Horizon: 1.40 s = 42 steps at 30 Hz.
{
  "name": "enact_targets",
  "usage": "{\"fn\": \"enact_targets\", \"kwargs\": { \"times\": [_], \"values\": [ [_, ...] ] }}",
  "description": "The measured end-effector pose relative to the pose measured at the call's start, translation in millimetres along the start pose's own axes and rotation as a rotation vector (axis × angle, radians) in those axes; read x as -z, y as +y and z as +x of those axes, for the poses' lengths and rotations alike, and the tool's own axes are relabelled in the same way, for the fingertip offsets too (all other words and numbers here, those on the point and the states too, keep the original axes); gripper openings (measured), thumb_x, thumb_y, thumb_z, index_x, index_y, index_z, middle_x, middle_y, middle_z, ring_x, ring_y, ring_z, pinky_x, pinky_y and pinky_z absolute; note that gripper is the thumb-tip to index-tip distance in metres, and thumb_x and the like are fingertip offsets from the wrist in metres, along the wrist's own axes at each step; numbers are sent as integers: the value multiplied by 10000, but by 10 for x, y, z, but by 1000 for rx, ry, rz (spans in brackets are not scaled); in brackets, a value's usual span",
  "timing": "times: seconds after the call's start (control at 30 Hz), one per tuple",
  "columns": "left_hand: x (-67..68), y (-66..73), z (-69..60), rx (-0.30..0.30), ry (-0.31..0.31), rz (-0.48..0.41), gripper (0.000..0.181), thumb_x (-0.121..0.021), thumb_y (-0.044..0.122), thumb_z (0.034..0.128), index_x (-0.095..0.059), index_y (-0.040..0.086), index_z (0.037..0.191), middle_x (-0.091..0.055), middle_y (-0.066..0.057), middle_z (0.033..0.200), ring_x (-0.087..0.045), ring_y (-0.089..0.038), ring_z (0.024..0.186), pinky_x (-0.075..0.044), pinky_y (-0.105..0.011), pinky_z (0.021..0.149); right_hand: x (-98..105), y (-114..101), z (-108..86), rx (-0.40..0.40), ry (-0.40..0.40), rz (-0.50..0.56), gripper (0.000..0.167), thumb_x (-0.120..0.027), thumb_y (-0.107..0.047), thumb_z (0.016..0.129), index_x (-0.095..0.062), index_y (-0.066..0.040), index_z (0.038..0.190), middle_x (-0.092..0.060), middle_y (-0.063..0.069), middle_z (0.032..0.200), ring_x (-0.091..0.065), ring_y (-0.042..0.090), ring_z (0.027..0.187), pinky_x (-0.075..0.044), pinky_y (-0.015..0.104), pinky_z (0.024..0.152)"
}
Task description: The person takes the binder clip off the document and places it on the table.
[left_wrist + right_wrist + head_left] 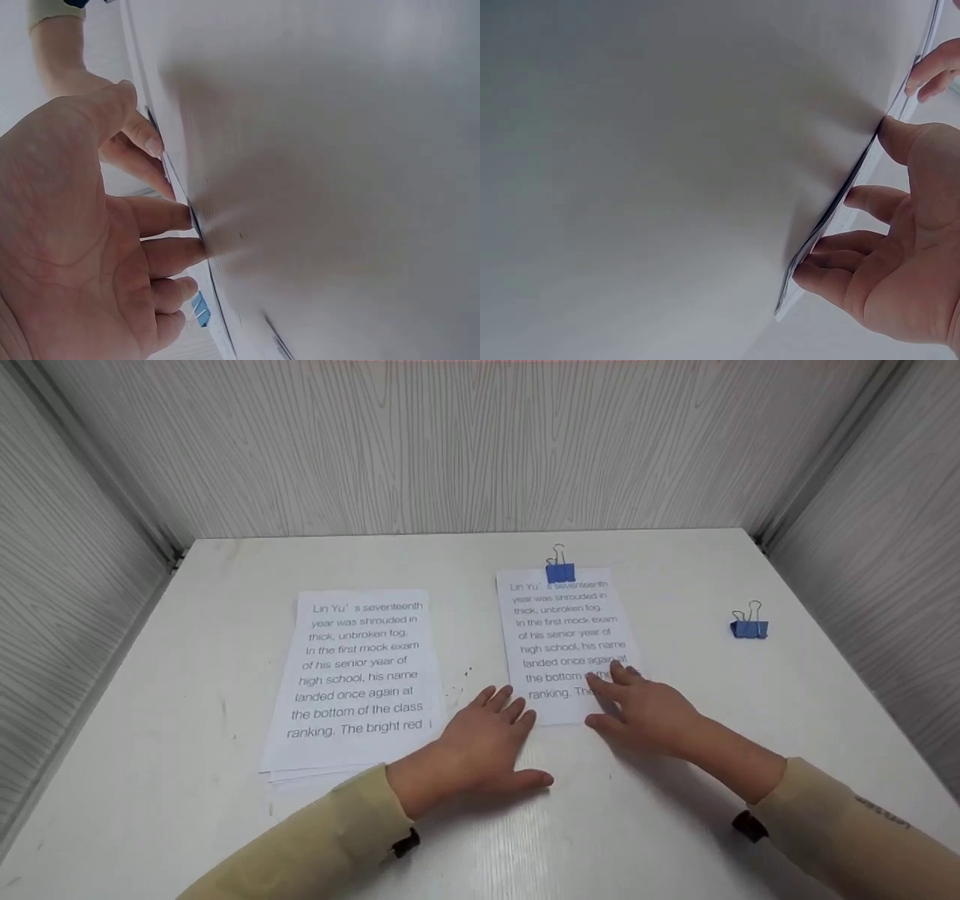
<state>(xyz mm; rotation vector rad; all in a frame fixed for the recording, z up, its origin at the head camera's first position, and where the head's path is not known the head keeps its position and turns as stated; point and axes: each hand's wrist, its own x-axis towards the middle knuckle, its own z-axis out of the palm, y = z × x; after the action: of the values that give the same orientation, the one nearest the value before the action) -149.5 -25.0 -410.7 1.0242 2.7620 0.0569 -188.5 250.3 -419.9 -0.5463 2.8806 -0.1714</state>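
A stack of printed sheets (566,641) lies in the middle of the head view, with a blue binder clip (560,574) on its top edge and the clip's wire handles standing up. My right hand (649,714) rests over the stack's lower right corner, fingers spread and covering some print. My left hand (484,746) lies by its lower left corner, fingers extended and thumb out to the side. In the right wrist view, fingers and thumb of the right hand (907,255) touch along the papers' edge (829,214). Neither hand grips anything.
A second stack of printed sheets (360,675) lies to the left, its bottom edges slightly uneven, partly behind the left sleeve (315,832). Another blue binder clip (750,628) lies loose on the white table (690,577) at the right. Wood-patterned panels (465,450) enclose the table.
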Motion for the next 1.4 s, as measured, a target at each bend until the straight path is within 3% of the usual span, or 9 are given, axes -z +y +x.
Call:
{"fn": "enact_targets", "kwargs": {
  "times": [0.33, 0.7, 1.2, 1.4],
  "values": [
    [-90, -85, -477, 6, 1, -21, 941, -483, 749, 990, -468, 24, 1590, -424, -200, 1642, -283, -377, 1580, -165, -482, 1303, -67, -371, -94, 99, 6, -14, 703, -669, -474, 1023, -461, -177, 1625, -379, 263, 1647, -398, 470, 1499, -466, 607, 1116],
    [-95, -82, -790, 25, -9, -38, 947, -518, 754, 972, -508, 13, 1562, -466, -198, 1616, -323, -366, 1567, -213, -492, 1290, -106, -591, -192, 168, -9, -23, 709, -671, -506, 1016, -472, -196, 1621, -382, 253, 1651, -402, 456, 1502, -469, 588, 1120],
    [-28, -72, -886, 26, -32, -9, 898, -536, 739, 974, -579, 16, 1506, -548, -203, 1546, -395, -374, 1529, -250, -490, 1278, -180, -691, -303, 200, 3, 41, 715, -705, -512, 981, -526, -177, 1586, -400, 279, 1628, -423, 486, 1478, -477, 601, 1106],
    [-30, -126, -848, -24, 48, 40, 825, -572, 721, 967, -664, 28, 1406, -652, -188, 1433, -531, -360, 1432, -305, -511, 1251, -179, -698, -304, 215, 16, 48, 702, -714, -496, 981, -541, -162, 1574, -410, 301, 1612, -433, 499, 1466, -488, 602, 1093]
  ]
}}
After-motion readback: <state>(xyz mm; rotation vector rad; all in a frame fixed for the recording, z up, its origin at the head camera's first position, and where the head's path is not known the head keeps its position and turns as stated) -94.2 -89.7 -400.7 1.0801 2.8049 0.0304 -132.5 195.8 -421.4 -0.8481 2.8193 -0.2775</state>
